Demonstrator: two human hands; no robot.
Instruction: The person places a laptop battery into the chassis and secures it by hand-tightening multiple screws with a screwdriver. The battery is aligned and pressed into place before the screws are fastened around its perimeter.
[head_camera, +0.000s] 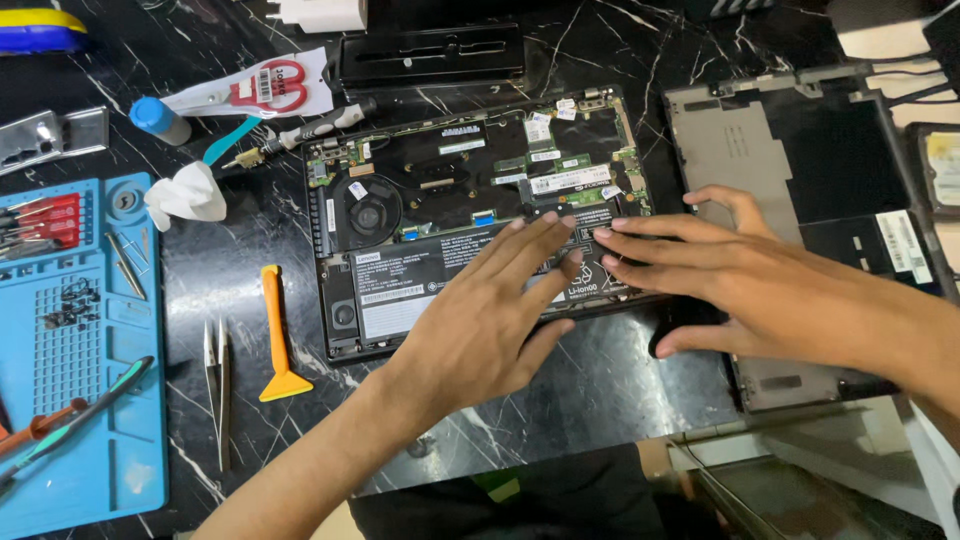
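Note:
An opened laptop (420, 180) lies bottom-up on the black marble table, its green circuit board, round fan (367, 215) and flat black battery (420, 285) exposed. My left hand (490, 320) lies flat with fingers spread over the battery's right part. My right hand (720, 270) comes in from the right, fingers stretched out, fingertips touching the battery's right end beside my left fingertips. Neither hand holds anything. The laptop's removed bottom cover (800, 170) lies to the right, partly under my right hand.
An orange plastic pry tool (275, 335) and metal tweezers (217, 385) lie left of the laptop. A blue repair mat (120, 470) with screws and screwdrivers is at the far left. Packaged scissors (265, 90), a white tissue (188, 195) and a black tray (430, 55) sit behind.

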